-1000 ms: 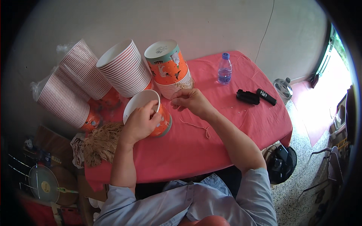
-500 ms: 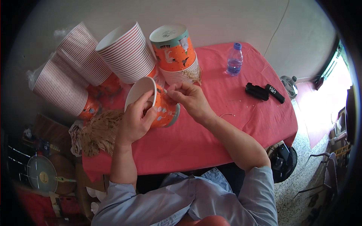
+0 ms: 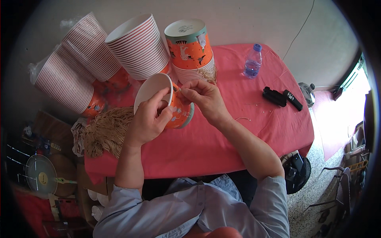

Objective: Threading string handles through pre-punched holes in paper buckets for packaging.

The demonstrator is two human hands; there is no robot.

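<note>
While left hand [image 3: 150, 119] clamps round orange paper bucket [image 3: 183, 114] by rim, right hand [image 3: 207, 101] pinches fingertips together; bucket looks unfinished, inverted orange paper stack [image 3: 189, 56] with beige cords [image 3: 210, 75] likely done.

Left forearm [image 3: 130, 162] rises nearly upright from the lower edge, elbow bent, bare. Left hand [image 3: 149, 121] back uppermost; index finger [image 3: 159, 96] reaching up and right, thumb [image 3: 164, 116] apart from it. Right forearm [image 3: 250, 144] bare, slanting up and inward from a bent elbow. Right hand [image 3: 207, 102] raised near the left, thumb and index tips pinched together. Both wrists roughly straight.
</note>
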